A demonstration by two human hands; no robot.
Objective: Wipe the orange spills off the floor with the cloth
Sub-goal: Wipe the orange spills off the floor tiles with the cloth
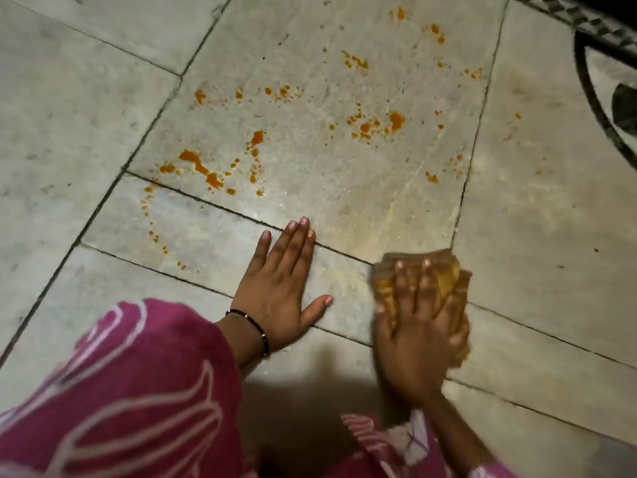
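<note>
Orange spills (201,169) dot the grey stone floor (69,115), with more splashes at the middle right (395,120) and far top (435,29). My right hand (418,326) presses flat on a crumpled yellow-orange cloth (448,274) on the floor, below the spills. A pale yellowish smear (389,219) runs up the tile from the cloth. My left hand (279,288) lies flat on the floor with fingers spread, holding nothing, to the left of the cloth.
A dark curved metal frame (593,98) stands at the upper right corner. Pink patterned clothing (120,391) fills the lower left. Dark grout lines (472,139) cross the tiles.
</note>
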